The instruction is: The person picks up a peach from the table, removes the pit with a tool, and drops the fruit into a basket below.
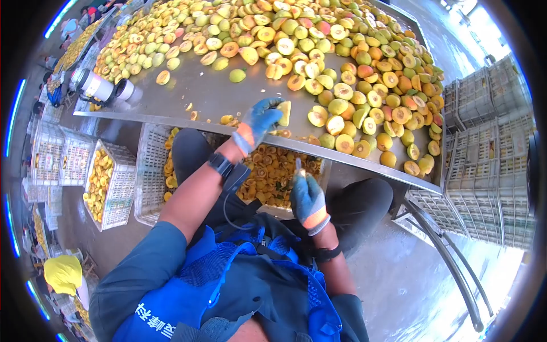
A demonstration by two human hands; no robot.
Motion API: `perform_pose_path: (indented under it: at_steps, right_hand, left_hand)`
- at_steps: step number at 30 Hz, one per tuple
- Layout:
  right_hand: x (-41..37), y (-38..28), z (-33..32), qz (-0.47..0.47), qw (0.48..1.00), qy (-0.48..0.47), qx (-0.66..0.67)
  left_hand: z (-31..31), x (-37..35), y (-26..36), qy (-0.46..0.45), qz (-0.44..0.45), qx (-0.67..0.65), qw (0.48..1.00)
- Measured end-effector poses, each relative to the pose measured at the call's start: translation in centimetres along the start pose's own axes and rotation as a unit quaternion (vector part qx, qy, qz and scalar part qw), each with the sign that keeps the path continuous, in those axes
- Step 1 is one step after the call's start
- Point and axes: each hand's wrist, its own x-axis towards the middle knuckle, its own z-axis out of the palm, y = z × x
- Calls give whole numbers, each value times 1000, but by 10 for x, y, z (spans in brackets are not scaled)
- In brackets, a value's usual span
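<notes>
My left hand, in a blue and orange glove, is closed on a peach half just above the front edge of the metal table. My right hand, gloved alike, is lower and nearer my body. Its fingers wrap round a small tool whose narrow tip points up; the rest of it is hidden in the glove. Below and between the hands, a crate holds yellow fruit pieces. Many cut peaches lie piled on the table beyond both hands.
A white and black cylindrical device lies at the table's left. Crates of fruit stand on the floor to the left, and crates are stacked at the right. A curved metal frame stands near my right side. People work far left.
</notes>
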Motion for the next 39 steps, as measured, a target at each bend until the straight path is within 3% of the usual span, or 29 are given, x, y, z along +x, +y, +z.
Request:
perform_pose_path:
  at_steps: [1, 2, 6, 7, 10, 12, 14, 24, 30, 33, 36, 39]
  right_hand:
    - [1, -11, 0, -60, 992, -49, -95]
    - [3, -31, 17, 29, 998, -6, 54]
    - [22, -31, 32, -50, 996, -45, -67]
    - [26, -32, 34, -65, 988, -40, -131]
    - [26, -29, 41, -101, 963, -16, -249]
    - [27, -20, 43, -96, 958, 0, -272]
    - [18, -30, 50, -86, 955, -4, -284]
    - [8, -20, 61, -70, 947, 12, -312]
    - [13, 0, 59, -5, 975, -34, -222]
    - [2, -12, 73, 2, 998, -19, -65]
    - [0, -19, 79, -32, 992, -3, -125]
    - [1, -15, 71, 35, 995, -44, -79]
  left_hand:
    - [-2, -14, 6, -32, -5, -164, 986]
    - [-3, -28, 12, -63, -6, -324, 944]
    - [28, -73, 38, -37, -30, -454, 890]
    - [27, -74, 33, -63, -13, -438, 897]
    - [32, -86, 15, 19, -12, -447, 894]
    - [36, -93, 3, 92, 41, -243, 965]
    - [39, -102, 11, 36, 9, -423, 905]
    - [44, -114, 6, 70, 63, -406, 909]
    - [42, -120, -2, 137, 26, -359, 923]
    - [49, -119, 4, 158, 35, -365, 917]
    - [51, -121, 6, 161, 51, -371, 913]
    - [50, -126, 4, 148, 70, -332, 929]
